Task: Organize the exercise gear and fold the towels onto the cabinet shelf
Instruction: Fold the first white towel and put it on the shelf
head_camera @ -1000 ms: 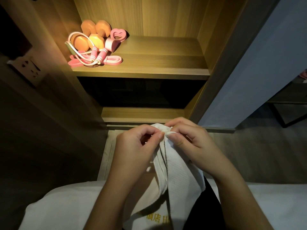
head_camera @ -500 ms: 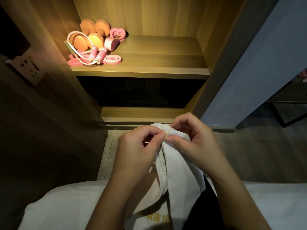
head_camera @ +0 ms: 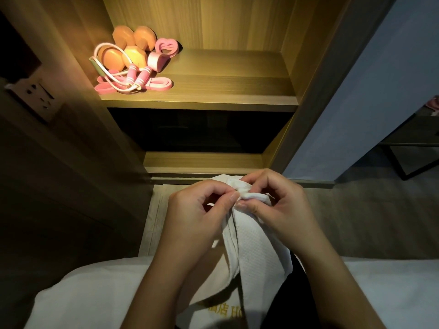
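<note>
Towel (head_camera: 254,252) hangs bunched before the cabinet shelf (head_camera: 213,91), its top edge pinched by left hand (head_camera: 199,214) and right hand (head_camera: 280,205); loose pinches could let a corner slip, skewing the fold

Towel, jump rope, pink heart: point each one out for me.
towel (head_camera: 256,245), head view, textured hanging panel.
jump rope (head_camera: 144,76), head view, right pink handle.
pink heart (head_camera: 164,42), head view, its left lobe.

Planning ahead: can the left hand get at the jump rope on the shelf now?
Probably not yet: the left hand pinches the towel, though the way to the jump rope looks open.
</note>
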Tool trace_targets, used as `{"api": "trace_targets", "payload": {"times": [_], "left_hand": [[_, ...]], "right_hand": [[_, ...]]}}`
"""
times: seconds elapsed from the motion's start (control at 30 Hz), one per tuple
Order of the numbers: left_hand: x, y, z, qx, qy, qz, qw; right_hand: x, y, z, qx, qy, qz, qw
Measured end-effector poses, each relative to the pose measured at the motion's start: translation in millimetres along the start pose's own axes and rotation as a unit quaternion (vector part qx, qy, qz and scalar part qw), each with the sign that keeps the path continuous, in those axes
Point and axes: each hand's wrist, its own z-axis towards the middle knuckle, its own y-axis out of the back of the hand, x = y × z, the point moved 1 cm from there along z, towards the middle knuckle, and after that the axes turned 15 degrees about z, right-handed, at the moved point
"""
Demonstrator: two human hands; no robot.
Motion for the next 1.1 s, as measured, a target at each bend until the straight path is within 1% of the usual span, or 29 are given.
{"api": "trace_targets", "payload": {"times": [0.07, 0.2, 0.3, 0.5, 0.67, 0.8, 0.9, 0.97, 1.03, 1.1], "left_hand": [[1.1, -1.4, -0.3, -0.001, 0.004, 0.002, 1.000], [5.1, -3.1, -0.9, -0.005, 0.015, 0.007, 1.000], [4.1, -4.0, -2.1, -0.005, 0.014, 0.001, 1.000], [2.3, -5.4, -3.3, -0.011, 0.003, 0.005, 1.000], [2.6, -5.6, -5.0, -0.024, -0.011, 0.017, 0.999], [3.8, -5.4, -3.4, -0.024, -0.023, 0.024, 0.999], [4.0, -4.9, -2.9, -0.028, -0.034, 0.023, 0.999], [2.8, -5.3, -4.2, -0.022, -0.037, 0.008, 0.999], [2.0, -5.7, -5.6, -0.009, -0.028, -0.026, 0.999], [2.3, -5.7, -5.9, -0.008, -0.027, -0.039, 0.999]], "right_hand": [[-2.5, 0.6, -2.3, 0.008, -0.011, 0.007, 1.000], [-6.8, 2.3, -6.8, 0.051, -0.011, 0.024, 0.998], [-8.6, 3.5, -7.7, 0.030, -0.021, 0.064, 0.997], [-4.9, 2.2, -6.4, 0.021, -0.025, 0.082, 0.996], [-1.6, 3.5, -5.2, 0.026, -0.037, 0.063, 0.997], [-1.2, 2.4, -5.6, 0.007, -0.028, 0.039, 0.999], [-1.1, 2.4, -5.1, 0.024, -0.046, 0.049, 0.997], [-1.9, 4.5, -4.0, 0.034, -0.045, 0.026, 0.998], [-2.0, 7.0, -2.9, 0.033, -0.026, 0.009, 0.999], [-1.5, 8.5, -3.5, 0.030, -0.016, 0.027, 0.999]]}}
